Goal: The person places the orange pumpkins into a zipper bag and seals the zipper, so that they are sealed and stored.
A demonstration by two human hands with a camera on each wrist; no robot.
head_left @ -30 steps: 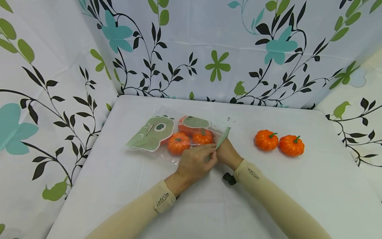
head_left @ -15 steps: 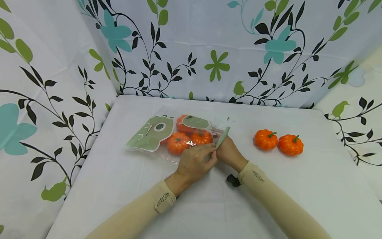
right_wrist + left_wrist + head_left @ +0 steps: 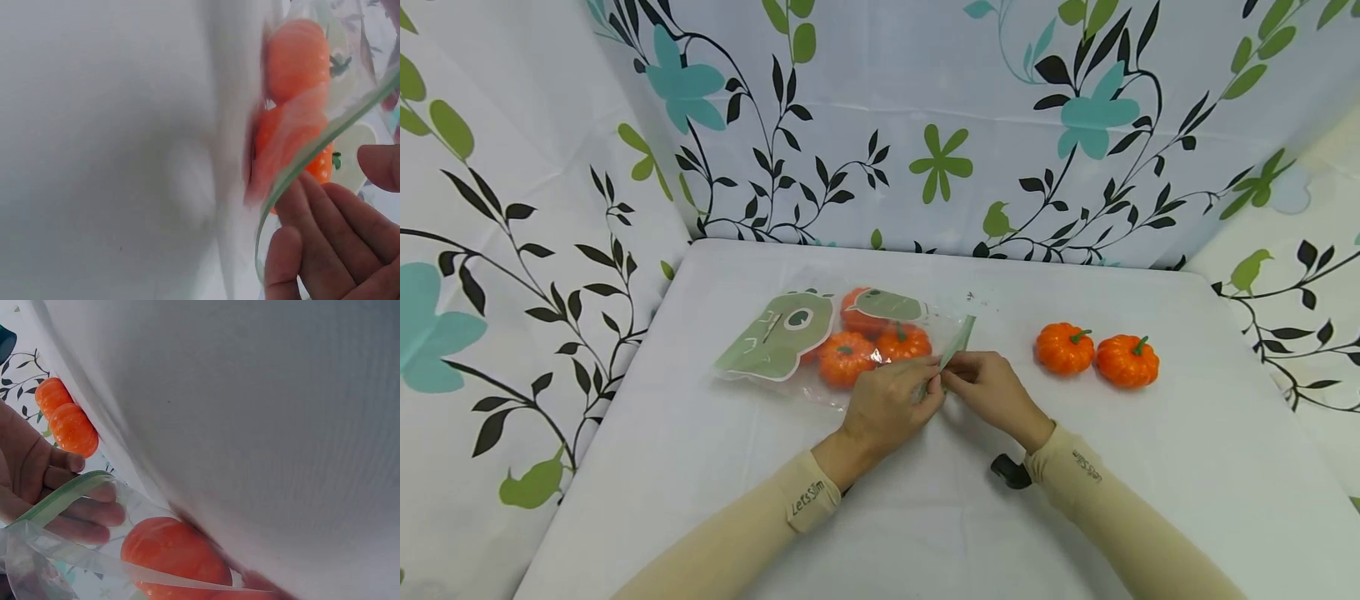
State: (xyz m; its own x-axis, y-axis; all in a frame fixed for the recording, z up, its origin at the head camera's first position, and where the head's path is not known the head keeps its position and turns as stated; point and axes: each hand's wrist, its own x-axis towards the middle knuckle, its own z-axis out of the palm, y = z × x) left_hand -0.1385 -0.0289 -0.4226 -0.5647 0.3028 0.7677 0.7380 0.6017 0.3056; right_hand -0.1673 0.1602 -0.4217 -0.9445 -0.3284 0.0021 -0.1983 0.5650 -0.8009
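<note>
A clear zip bag (image 3: pixel 775 337) with green animal-face prints lies on the table, holding several orange toy pumpkins (image 3: pixel 844 360). Its green-edged mouth (image 3: pixel 958 340) faces right. My left hand (image 3: pixel 887 408) pinches the bag's near edge at the mouth between thumb and fingers. My right hand (image 3: pixel 996 396) is at that opening; in the right wrist view the right hand (image 3: pixel 337 237) has loosely extended fingers reaching just past the green strip (image 3: pixel 325 134), near a bagged pumpkin, gripping nothing. In the left wrist view those fingers (image 3: pixel 87 515) show through the clear plastic.
Two loose toy pumpkins, one (image 3: pixel 1065 348) beside the other (image 3: pixel 1127 361), sit on the white-covered table (image 3: pixel 880 533) right of my hands. A dark device (image 3: pixel 1011 471) is at my right wrist. Patterned curtains (image 3: pixel 850 100) stand behind and at both sides.
My right hand has drawn back to the right and toward me, partly out of the bag's mouth. The left hand keeps its pinch; bag and pumpkins stay nearly in place.
</note>
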